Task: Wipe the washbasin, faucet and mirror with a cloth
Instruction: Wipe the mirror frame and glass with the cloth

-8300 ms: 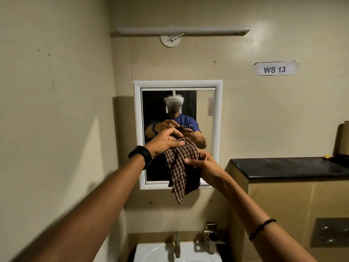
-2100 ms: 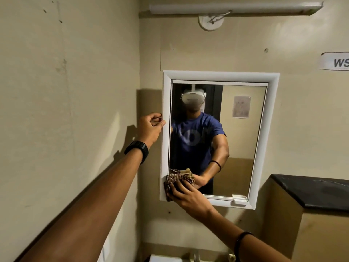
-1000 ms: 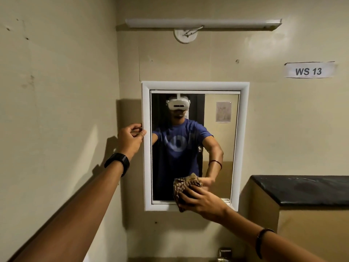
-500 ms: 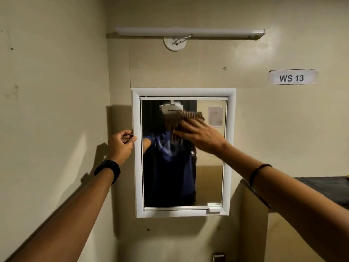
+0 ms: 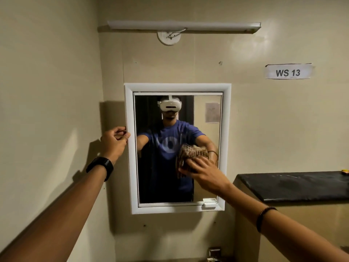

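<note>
A white-framed mirror (image 5: 207, 133) hangs on the beige wall ahead. My right hand (image 5: 204, 172) presses a bunched brown checked cloth (image 5: 186, 156) flat against the glass at its right side, about mid-height. My left hand (image 5: 114, 141), with a black watch on the wrist, pinches the mirror frame's left edge (image 5: 129, 148). The washbasin and most of the faucet are out of view below; only a bit of metal fitting (image 5: 214, 254) shows at the bottom edge.
A black-topped counter (image 5: 294, 185) stands to the right, with a small yellow object (image 5: 345, 172) at its far end. A tube light (image 5: 183, 26) hangs above the mirror, a "WS 13" label (image 5: 288, 71) is at upper right, and a side wall (image 5: 47, 91) is close on the left.
My right hand has swept the cloth down from the top of the glass to mid-height on the right side. My left hand keeps hold of the frame's left edge.
</note>
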